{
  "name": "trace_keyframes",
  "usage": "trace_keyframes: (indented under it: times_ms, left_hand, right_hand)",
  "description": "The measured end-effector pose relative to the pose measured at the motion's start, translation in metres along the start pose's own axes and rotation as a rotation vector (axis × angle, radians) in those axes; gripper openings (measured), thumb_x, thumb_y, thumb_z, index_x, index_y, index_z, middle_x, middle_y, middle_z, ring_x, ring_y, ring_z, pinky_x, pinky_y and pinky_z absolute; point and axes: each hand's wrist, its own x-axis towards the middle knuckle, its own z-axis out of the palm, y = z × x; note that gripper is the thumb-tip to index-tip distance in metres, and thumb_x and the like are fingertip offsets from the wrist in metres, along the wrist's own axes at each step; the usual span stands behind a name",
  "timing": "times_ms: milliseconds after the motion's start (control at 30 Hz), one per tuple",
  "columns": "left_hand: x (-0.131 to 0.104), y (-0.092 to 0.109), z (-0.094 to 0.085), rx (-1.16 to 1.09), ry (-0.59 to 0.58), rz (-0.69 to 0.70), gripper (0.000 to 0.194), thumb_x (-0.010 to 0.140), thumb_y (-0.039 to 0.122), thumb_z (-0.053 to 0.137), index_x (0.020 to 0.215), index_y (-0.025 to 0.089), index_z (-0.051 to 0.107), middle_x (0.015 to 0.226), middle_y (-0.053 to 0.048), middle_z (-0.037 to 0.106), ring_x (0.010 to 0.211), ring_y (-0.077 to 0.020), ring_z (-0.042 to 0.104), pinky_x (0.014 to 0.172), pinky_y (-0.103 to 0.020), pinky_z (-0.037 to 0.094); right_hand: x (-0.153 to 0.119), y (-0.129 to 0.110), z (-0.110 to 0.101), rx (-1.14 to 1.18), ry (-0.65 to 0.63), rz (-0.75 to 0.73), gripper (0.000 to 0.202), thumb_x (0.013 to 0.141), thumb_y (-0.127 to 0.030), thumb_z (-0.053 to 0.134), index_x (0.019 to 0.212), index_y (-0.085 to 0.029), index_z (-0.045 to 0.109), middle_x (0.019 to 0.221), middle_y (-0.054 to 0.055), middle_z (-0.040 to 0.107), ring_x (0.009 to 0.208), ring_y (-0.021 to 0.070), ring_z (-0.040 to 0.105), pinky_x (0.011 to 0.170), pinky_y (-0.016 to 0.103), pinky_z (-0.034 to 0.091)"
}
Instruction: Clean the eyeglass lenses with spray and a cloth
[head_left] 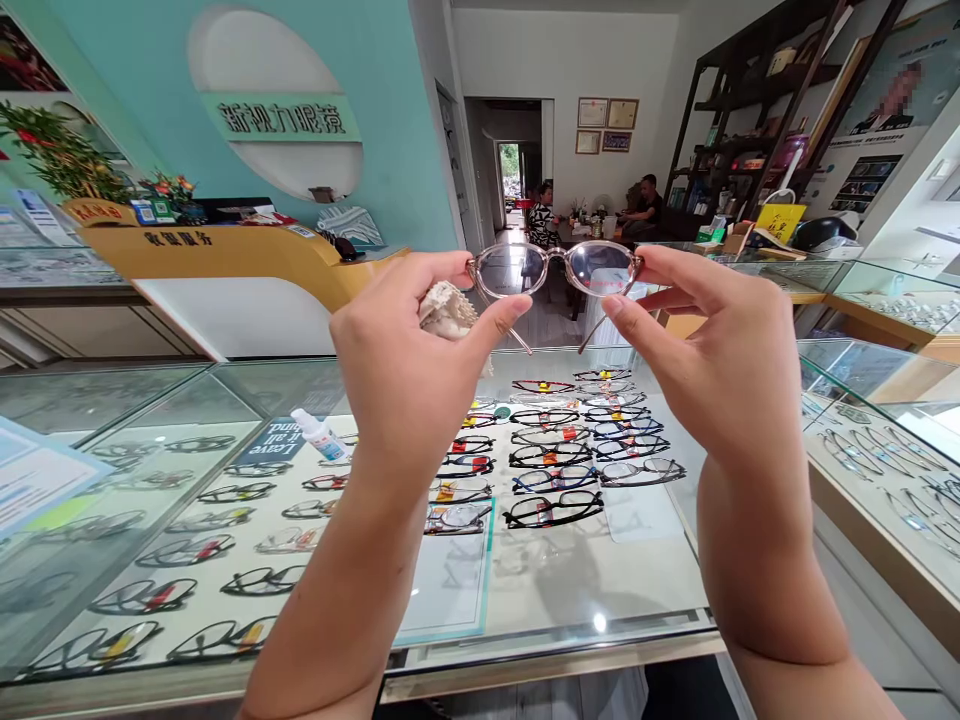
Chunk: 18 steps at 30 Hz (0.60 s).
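Observation:
A pair of clear-framed eyeglasses (pixel 556 256) is held up level in front of me, above the glass counter. My left hand (pixel 420 330) pinches the frame's left end between thumb and fingers. At the other end, my right hand (pixel 697 330) grips the frame with its thumb below the lens. The thin temples are unfolded and angle downward. A red-printed sticker shows on the right lens. Also in my left hand's grasp, or just behind it, is a crumpled whitish cloth-like piece (pixel 447 310); which of the two I cannot tell.
Several rows of eyeglasses (pixel 553 455) lie in the glass display case (pixel 592 590). A small white spray bottle (pixel 321 436) stands left of my left wrist. More cases (pixel 885 400) run along the right. Two people (pixel 544 215) sit by a table at the back.

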Motion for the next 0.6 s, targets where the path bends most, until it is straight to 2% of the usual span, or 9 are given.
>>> trace_keyframes:
  times_ms: [233,433,600]
  left_hand:
    - [-0.004,0.010,0.003,0.036,0.000,0.002,0.042,0.093,0.068,0.088,0.115,0.033,0.080,0.108,-0.002,0.084,0.103,-0.0289,0.079,0.092,-0.045,0.064]
    - [-0.005,0.011,0.005,0.034,0.004,0.002,0.041,0.092,0.067,0.091,0.114,0.033,0.082,0.107,-0.003,0.085,0.106,-0.0301,0.081,0.093,-0.047,0.064]
    - [-0.004,0.010,0.007,0.005,0.046,0.021,0.042,0.087,0.066,0.096,0.112,0.033,0.085,0.105,-0.002,0.087,0.100,-0.0304,0.082,0.088,-0.051,0.064]
  right_hand:
    - [-0.003,-0.003,-0.008,-0.008,0.015,-0.053,0.031,0.105,-0.048,0.078,0.130,-0.030,0.084,0.120,0.007,0.086,0.103,0.0345,0.085,0.099,0.061,0.070]
    - [-0.005,-0.005,-0.013,-0.024,0.055,-0.090,0.031,0.104,-0.046,0.079,0.130,-0.030,0.083,0.122,0.006,0.086,0.101,0.0334,0.085,0.101,0.060,0.070]
    - [-0.005,-0.010,-0.013,-0.047,0.068,-0.038,0.029,0.100,-0.042,0.082,0.126,-0.028,0.084,0.125,0.008,0.086,0.095,0.0341,0.085,0.095,0.062,0.070]
